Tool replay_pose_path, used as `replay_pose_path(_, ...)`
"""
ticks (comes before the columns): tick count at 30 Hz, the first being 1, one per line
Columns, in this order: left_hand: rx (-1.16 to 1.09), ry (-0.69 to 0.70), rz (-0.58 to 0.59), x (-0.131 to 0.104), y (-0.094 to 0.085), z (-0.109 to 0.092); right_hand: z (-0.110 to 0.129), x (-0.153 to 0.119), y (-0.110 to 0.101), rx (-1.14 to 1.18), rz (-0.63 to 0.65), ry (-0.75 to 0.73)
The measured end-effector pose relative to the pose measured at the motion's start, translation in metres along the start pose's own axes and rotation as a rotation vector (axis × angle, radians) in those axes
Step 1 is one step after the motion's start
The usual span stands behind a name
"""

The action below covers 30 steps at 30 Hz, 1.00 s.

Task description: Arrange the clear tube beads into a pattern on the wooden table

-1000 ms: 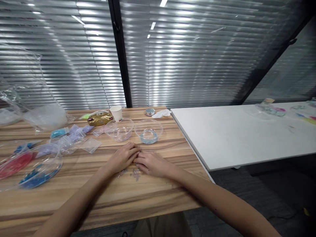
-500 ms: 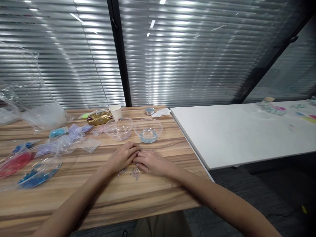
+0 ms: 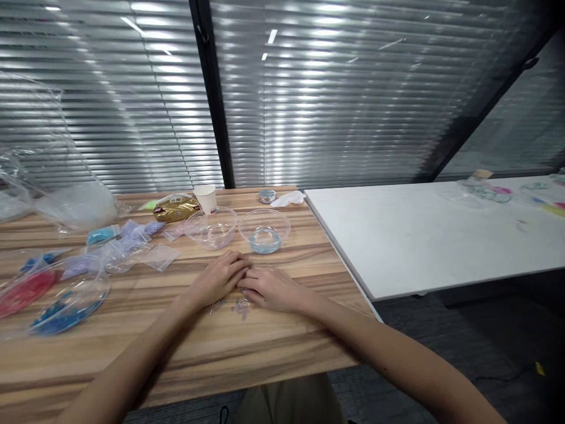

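My left hand (image 3: 223, 275) and my right hand (image 3: 270, 287) meet low over the wooden table, fingertips together and curled. Whatever lies between the fingertips is too small and too hidden to make out. Just below them on the wood lie small pale purple pieces (image 3: 242, 307) and a few thin clear pieces (image 3: 217, 306). Behind my hands stand two clear plastic bowls: the left bowl (image 3: 212, 228) has a little pale pinkish content, the right bowl (image 3: 265, 231) some light blue content at its bottom.
Small zip bags (image 3: 119, 253) of purple pieces lie left, near clear bowls with red (image 3: 29, 291) and blue contents (image 3: 66, 312). Behind are a gold packet (image 3: 176, 207), a paper cup (image 3: 205, 199), a small round tin (image 3: 266, 196) and a tissue (image 3: 289, 199). A white table (image 3: 424, 235) adjoins right.
My hands stay together in nearly the same place, with only a slight shift of the fingers. The whole view has tilted a little.
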<state>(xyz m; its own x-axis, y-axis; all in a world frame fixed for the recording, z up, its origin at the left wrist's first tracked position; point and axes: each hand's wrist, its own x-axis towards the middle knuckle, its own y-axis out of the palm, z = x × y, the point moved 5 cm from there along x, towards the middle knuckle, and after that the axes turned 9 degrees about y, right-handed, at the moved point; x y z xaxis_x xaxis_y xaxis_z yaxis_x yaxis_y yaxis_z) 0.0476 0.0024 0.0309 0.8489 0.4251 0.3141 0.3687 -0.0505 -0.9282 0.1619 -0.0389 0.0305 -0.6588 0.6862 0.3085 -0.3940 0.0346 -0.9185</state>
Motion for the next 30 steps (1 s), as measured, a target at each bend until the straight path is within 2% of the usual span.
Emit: replay_pose_path(30,-0.015,-0.010,-0.005,0.0006,-0.0027,-0.0019,0.0007,0.0010,-0.0037,0.005,0.047,0.009)
